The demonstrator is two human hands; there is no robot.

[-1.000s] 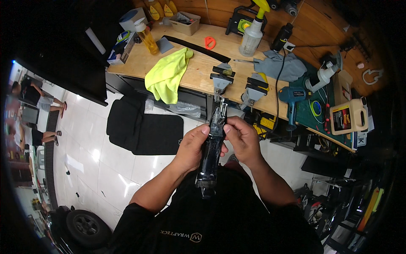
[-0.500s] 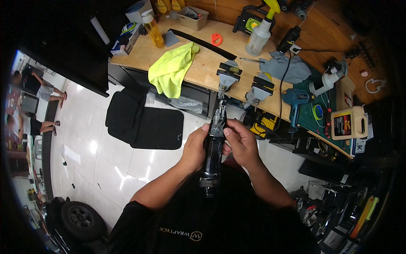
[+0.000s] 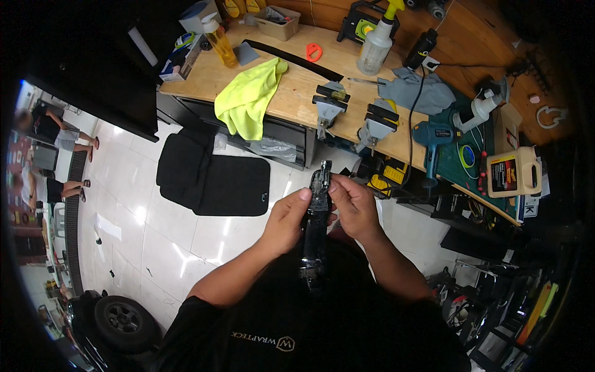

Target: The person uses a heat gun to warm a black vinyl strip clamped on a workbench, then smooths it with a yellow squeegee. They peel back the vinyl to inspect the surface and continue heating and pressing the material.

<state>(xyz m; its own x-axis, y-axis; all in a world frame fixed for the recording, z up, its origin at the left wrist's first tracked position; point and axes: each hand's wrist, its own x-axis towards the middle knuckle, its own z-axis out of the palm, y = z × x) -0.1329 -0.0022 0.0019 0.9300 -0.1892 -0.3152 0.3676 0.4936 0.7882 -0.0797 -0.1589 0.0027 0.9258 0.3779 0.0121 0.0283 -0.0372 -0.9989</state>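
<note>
Between my hands, in front of my dark shirt, is a long, glossy black part (image 3: 315, 226) with a narrow, notched far end; I cannot make out its exact kind. My left hand (image 3: 285, 218) grips its left side, thumb lying along the edge near the far end. On the other side my right hand (image 3: 354, 208) pinches it with thumb and fingers, some fingertips hidden beneath. Just beyond the part, two clamps with grey and black jaws, a left clamp (image 3: 329, 106) and a right clamp (image 3: 377, 124), stand at the bench edge.
A wooden workbench (image 3: 291, 99) carries a yellow-green cloth (image 3: 249, 99), a spray bottle (image 3: 375, 49), a grey cloth (image 3: 421, 93), a blue heat gun (image 3: 432, 136) and a beige jug (image 3: 512, 173). Black mats (image 3: 232, 186) lie on the tiled floor. Two people stand far left.
The black part's far end has drawn back from the left clamp and its upper face has turned a little. Both hands keep their hold.
</note>
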